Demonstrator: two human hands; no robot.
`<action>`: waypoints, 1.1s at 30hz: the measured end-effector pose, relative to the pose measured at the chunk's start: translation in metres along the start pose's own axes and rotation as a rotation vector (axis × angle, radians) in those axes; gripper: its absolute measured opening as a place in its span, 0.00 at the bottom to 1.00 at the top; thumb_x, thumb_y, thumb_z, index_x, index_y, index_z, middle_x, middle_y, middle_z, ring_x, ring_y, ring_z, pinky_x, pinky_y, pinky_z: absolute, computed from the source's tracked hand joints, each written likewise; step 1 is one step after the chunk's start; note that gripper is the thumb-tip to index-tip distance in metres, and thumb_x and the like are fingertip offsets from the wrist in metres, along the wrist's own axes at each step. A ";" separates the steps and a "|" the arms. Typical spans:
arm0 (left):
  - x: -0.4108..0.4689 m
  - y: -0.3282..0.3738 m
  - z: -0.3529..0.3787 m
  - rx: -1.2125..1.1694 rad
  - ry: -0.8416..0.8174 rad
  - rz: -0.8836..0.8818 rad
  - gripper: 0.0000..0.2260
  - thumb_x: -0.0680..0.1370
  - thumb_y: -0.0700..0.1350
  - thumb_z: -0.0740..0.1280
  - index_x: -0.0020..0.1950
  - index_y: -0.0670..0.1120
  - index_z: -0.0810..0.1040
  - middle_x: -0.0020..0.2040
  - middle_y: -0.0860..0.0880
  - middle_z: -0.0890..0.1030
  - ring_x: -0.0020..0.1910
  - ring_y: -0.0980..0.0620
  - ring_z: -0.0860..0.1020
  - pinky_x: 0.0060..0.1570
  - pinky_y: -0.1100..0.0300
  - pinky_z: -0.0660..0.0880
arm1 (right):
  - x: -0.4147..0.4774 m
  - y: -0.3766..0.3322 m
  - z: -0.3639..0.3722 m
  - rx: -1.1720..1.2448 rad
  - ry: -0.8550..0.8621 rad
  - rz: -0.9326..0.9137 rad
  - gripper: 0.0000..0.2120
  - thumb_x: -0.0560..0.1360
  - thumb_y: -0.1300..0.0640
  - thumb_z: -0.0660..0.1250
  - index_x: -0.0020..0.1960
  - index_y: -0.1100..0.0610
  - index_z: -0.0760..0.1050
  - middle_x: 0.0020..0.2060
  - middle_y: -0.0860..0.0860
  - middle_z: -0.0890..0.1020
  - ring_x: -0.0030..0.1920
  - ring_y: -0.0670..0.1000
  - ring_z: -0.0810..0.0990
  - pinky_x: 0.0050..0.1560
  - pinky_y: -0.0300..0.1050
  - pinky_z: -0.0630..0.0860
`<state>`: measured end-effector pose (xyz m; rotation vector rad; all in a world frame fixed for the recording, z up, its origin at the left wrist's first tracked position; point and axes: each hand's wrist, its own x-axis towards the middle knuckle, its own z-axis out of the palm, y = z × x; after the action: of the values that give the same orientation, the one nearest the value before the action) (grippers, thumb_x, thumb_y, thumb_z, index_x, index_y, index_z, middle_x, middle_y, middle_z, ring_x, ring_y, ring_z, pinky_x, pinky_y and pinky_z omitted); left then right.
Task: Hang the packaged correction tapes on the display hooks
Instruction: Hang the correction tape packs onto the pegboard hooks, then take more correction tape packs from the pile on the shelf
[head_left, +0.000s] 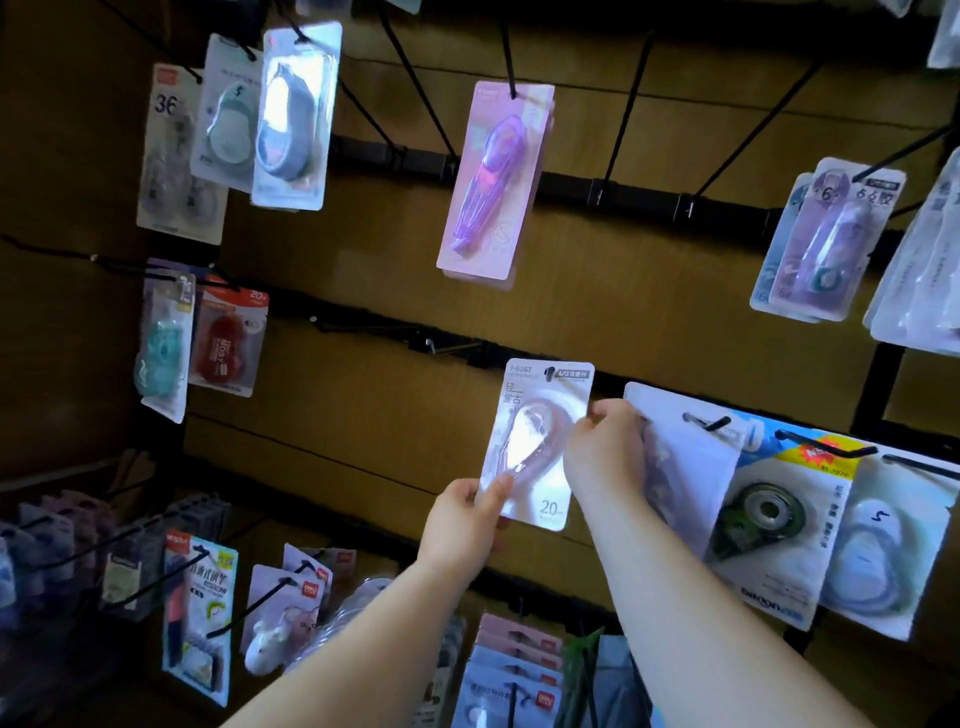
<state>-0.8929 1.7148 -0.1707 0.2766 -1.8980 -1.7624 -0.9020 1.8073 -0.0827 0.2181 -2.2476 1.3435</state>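
Observation:
A packaged correction tape (537, 441), a white card with a clear blister and "20" printed at the bottom, is held up against the brown display wall. My left hand (465, 517) pinches its lower left corner between thumb and fingers. My right hand (605, 452) pinches its right edge. The hang hole at the card's top sits at a dark hook tip (549, 372); I cannot tell whether the hook passes through it. An empty hook (447, 347) sticks out of the black rail just up and to the left.
Black rails carry many hooks with hanging packs: a purple pack (493, 182) above, grey and blue packs (291, 114) upper left, a red one (228, 343) at left, a green tape pack (763, 519) close to the right. More packs hang below my arms.

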 end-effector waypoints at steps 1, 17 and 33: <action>0.006 -0.003 0.002 0.003 0.000 -0.005 0.17 0.76 0.57 0.59 0.54 0.45 0.72 0.36 0.51 0.75 0.31 0.55 0.75 0.32 0.61 0.70 | 0.003 0.000 0.004 -0.009 -0.008 0.007 0.16 0.79 0.62 0.53 0.65 0.60 0.66 0.62 0.58 0.73 0.52 0.55 0.72 0.37 0.38 0.66; -0.074 -0.030 -0.041 0.076 -0.085 0.059 0.08 0.77 0.47 0.62 0.44 0.47 0.78 0.33 0.54 0.78 0.34 0.56 0.77 0.38 0.64 0.74 | -0.073 0.059 -0.004 0.192 -0.246 0.059 0.22 0.77 0.70 0.50 0.69 0.56 0.59 0.51 0.53 0.77 0.49 0.54 0.77 0.53 0.48 0.73; -0.236 -0.311 -0.098 0.395 -0.150 -0.559 0.16 0.74 0.40 0.63 0.27 0.51 0.72 0.19 0.53 0.75 0.20 0.59 0.73 0.31 0.61 0.72 | -0.285 0.300 0.078 -0.050 -0.658 0.611 0.18 0.75 0.72 0.53 0.35 0.53 0.68 0.30 0.51 0.75 0.28 0.48 0.72 0.29 0.33 0.69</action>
<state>-0.7082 1.7061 -0.5288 0.9177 -2.4439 -1.7502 -0.7992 1.8557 -0.4882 -0.0739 -3.0641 1.6888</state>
